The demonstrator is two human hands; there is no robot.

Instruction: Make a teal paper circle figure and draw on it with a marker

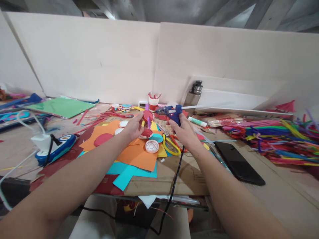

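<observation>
My left hand [136,126] is closed on a round red disc [148,116] with a purple strip [149,123] across it. In my right hand [183,128] is a blue hot glue gun [174,114], with a small red light on its body. Its nozzle points left, close to the red disc; whether they touch I cannot tell. A long white glue stick [194,107] sticks out of its back, and a black cord [176,181] hangs from the handle. Below the hands lie a white patterned disc [152,146], orange paper [139,157] and yellow-handled scissors [171,147].
A power strip [58,147] with a white plug lies at left, near a green sheet [62,107]. A black phone [239,162] and many coloured pipe cleaners [274,136] are at right. Behind stand a red-and-white cup [154,102] and a bottle [193,96].
</observation>
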